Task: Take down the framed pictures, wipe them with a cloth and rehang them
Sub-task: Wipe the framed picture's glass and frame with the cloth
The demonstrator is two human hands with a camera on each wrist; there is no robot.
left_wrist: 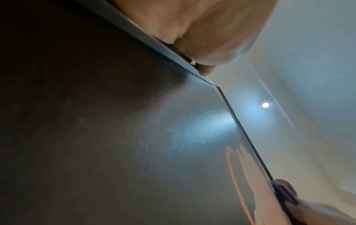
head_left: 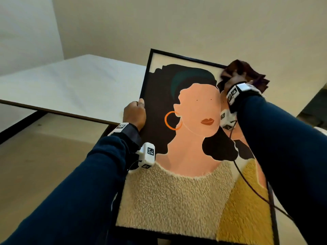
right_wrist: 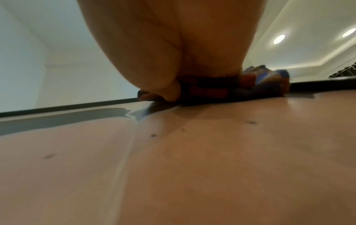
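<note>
A large black-framed picture (head_left: 185,138) of a woman with an orange hoop earring tilts up in front of me, off the wall. My left hand (head_left: 135,114) grips the frame's left edge, fingers curled behind it; the left wrist view shows that hand (left_wrist: 202,38) on the frame edge (left_wrist: 240,129). My right hand (head_left: 233,82) presses a dark maroon cloth (head_left: 247,71) onto the glass near the top right corner. In the right wrist view the cloth (right_wrist: 250,85) lies bunched under my right hand (right_wrist: 169,53) on the glass (right_wrist: 192,152); how those fingers hold it is hidden.
A white-topped table (head_left: 70,85) with a dark edge stands to the left behind the picture. Plain pale walls (head_left: 177,23) rise behind. Beige floor (head_left: 44,165) lies below left. Cables (head_left: 251,188) run from the right wrist camera across the picture. Something dark sits at the far right (head_left: 315,110).
</note>
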